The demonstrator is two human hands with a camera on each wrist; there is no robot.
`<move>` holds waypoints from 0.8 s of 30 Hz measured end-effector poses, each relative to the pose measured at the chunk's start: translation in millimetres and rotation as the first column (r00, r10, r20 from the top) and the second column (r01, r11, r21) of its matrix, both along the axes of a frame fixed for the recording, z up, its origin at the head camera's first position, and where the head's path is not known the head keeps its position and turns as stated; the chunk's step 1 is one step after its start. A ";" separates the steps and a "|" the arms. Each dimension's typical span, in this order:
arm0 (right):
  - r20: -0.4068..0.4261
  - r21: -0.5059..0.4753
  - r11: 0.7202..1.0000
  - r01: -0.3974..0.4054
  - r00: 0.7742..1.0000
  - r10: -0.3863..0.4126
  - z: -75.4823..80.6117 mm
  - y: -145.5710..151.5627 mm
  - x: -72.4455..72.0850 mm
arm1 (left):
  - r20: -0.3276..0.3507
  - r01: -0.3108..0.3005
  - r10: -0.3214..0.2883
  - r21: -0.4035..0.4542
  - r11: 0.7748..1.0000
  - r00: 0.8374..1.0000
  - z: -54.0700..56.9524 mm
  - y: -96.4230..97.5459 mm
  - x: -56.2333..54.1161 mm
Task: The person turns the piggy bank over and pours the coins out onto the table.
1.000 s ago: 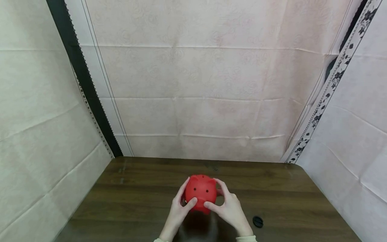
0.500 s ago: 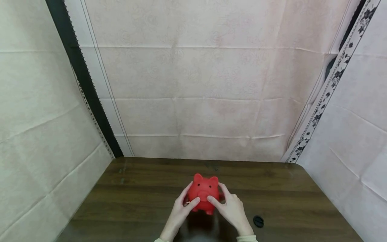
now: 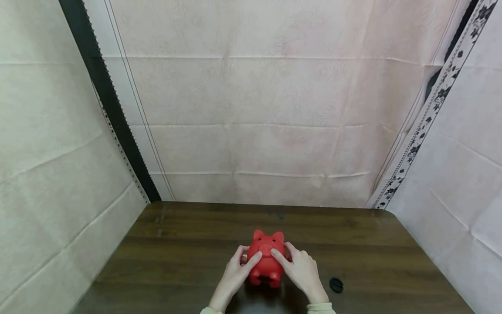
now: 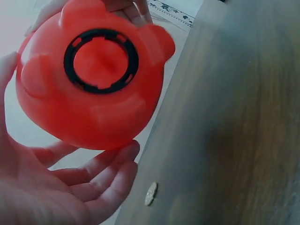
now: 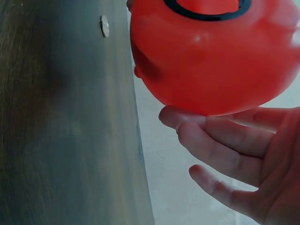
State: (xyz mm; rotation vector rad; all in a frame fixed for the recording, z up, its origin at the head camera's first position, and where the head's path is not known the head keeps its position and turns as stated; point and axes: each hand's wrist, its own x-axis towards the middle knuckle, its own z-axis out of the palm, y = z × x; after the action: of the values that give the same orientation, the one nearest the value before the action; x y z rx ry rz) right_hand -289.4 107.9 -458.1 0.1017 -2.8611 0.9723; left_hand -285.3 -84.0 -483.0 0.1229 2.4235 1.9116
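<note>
Pale cloth [image 3: 266, 109], softly creased and faintly figured, hangs at the back and along 2 sides, likely to screen off whatever lies beyond. Its right side carries a dark floral border [image 3: 421, 135]. Below sits the tabletop [image 3: 188, 253], dark brown with straight wood grain and a slight sheen.

Above it, near its front middle, a red piggy bank [image 3: 267, 261] is held up, round-bodied and smooth like moulded plastic, with 2 pointed ears and stubby feet. It leans back, snout upward, which turns its underside toward the person.

Both hands grip it: the left hand [image 3: 234, 270] and the right hand [image 3: 301, 268] set their thumbs on the front, near the snout, while fingers support the sides and back. Holding from 2 sides probably steadies so round a shape.

A notched black ring [image 4: 133, 61] rims the hole in the belly. Beside the right wrist, well within reach, lies a black disc [image 3: 336, 284] with a bar across it, seemingly the matching stopper. Smallest is a silvery coin [image 4: 151, 193], lying on the tabletop.
</note>
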 end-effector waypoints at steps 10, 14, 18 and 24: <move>0.010 -0.023 0.999 -0.028 1.000 0.028 -1.3 0.9 -2.2 | 0.003 0.008 -0.007 -0.032 0.999 1.000 0.8 -1.6 -1.6; 0.018 -0.072 0.996 -0.051 0.998 0.052 -1.0 0.9 -2.1 | -0.011 0.025 -0.025 0.047 0.999 1.000 2.0 -1.6 -1.7; 0.033 -0.143 0.987 -0.077 0.996 0.083 -1.2 1.5 -0.8 | -0.022 0.057 -0.055 0.141 0.988 0.998 4.6 -2.2 -0.9; -0.010 -0.233 0.963 -0.139 0.990 0.140 0.3 0.0 1.1 | -0.091 0.075 -0.062 0.148 0.986 0.994 6.9 -5.6 -1.6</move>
State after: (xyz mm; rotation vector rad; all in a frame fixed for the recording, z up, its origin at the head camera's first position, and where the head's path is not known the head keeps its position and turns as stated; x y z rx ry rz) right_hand -288.3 107.9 -457.8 0.2822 -2.7507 1.3294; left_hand -286.9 -89.7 -476.2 0.2973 2.2902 2.0993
